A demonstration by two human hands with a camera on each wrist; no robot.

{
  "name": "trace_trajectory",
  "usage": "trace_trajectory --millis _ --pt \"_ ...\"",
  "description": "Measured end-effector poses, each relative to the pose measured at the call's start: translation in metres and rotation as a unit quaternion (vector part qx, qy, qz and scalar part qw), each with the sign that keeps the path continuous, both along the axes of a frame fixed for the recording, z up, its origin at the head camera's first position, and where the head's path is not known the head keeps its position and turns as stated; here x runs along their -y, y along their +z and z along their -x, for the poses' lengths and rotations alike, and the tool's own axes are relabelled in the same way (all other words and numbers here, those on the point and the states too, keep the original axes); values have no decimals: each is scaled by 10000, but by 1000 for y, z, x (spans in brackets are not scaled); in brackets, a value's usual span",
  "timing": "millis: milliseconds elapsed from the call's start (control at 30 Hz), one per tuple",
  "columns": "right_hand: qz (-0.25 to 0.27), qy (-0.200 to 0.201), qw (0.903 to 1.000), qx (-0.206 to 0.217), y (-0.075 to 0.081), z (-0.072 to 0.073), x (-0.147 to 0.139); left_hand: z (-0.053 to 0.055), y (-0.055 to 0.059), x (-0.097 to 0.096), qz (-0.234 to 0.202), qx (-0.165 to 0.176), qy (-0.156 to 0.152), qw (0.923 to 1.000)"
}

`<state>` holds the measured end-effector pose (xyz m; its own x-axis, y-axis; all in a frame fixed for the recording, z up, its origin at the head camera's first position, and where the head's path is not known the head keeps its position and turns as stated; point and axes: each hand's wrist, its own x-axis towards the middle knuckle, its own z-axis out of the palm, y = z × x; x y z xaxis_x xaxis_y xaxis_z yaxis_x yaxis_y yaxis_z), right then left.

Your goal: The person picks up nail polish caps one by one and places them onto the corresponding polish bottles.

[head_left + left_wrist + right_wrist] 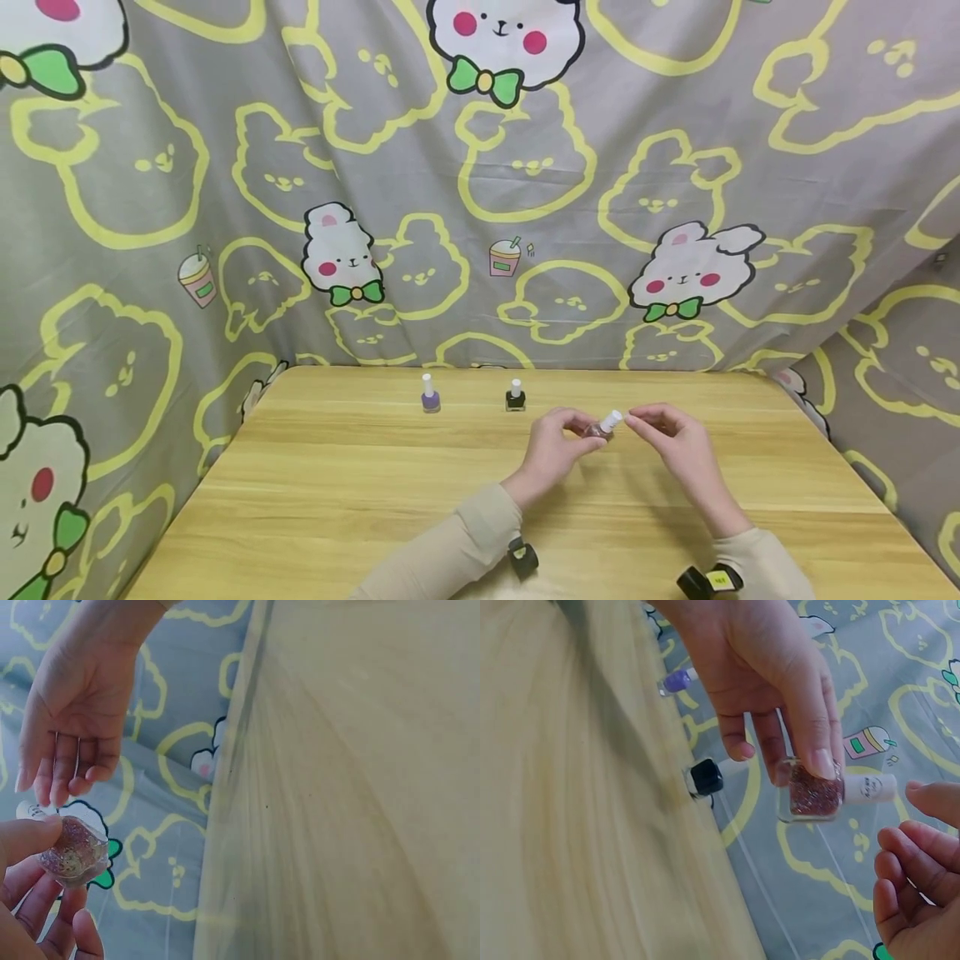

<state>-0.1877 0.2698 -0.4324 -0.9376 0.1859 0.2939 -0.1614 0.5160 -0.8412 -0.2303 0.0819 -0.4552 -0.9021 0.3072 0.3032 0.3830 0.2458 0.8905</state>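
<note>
A small bottle of glittery pink-brown nail polish with a white cap is pinched between the thumb and fingers of my left hand. It is held above the table, its cap tilted up toward the right. My right hand is beside the cap, thumb and fingers loosely bent. In the right wrist view a small gap shows between the cap and that right hand. The left wrist view shows the glitter bottle in my left hand, with the right palm beyond it.
Two more nail polish bottles stand toward the back of the wooden table: a purple one on the left and a black one nearer the hands. A grey patterned curtain hangs right behind the table's back edge.
</note>
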Motion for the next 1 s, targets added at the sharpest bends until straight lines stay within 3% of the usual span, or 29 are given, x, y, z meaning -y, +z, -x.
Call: trace_trajectory --millis 400,767,1000 --pt "-62 -205 9998 32 7 0 -11 10 4 4 -153 74 227 9996" --pt "-108 -357 9992 -131 4 5 -26 32 3 6 -290 136 407 9987" --pt "-216 -414 9983 -341 -1 4 -33 47 0 4 -402 508 430 9970"
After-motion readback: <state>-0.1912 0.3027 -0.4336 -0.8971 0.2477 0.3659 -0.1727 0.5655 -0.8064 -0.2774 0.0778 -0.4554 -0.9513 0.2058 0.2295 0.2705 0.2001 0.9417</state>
